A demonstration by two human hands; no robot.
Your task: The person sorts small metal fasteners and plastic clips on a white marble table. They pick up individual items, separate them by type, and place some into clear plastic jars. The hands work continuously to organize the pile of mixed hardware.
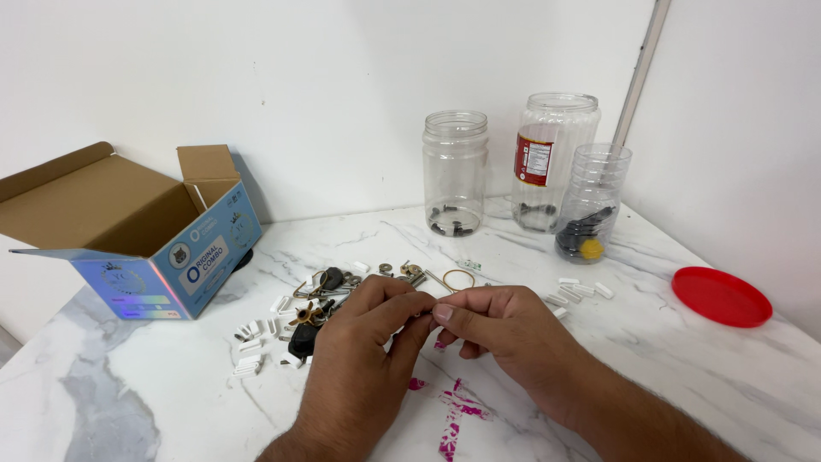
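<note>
Far left: an open cardboard box [128, 231], plain brown inside, glossy blue printed outside, lies on its side on the white marble-patterned table [145, 385], flaps spread.

Left of centre: a scatter of small parts [299, 316] lies on the table surface. It includes short white plastic clips, a dark moulded piece, brass-coloured star-shaped fittings, washers and a thin metal ring [458, 277].

Centre: the left hand [359, 342] is curled, thumb and forefinger pinched closed. The right hand [505, 329] meets it fingertip to fingertip, likewise pinched closed. Between the two pinches sits a very small item [425, 314]; its material and shape cannot be told, being mostly hidden by the fingers. It is held just above the table, just in front of the scatter. Pink stains [453, 411] mark the surface beneath the hands.

Behind, centre to right: three clear ribbed plastic jars stand upright, lids off. The left jar [455, 171] holds a few dark small parts at its bottom. The tall jar [554, 158] carries a red label. The short jar [594, 201] holds black pieces and one yellow piece.

Right: more white clips [581, 291] lie near the short jar. A round red plastic lid [721, 296] lies flat near the table edge, well apart from the jars.
</note>
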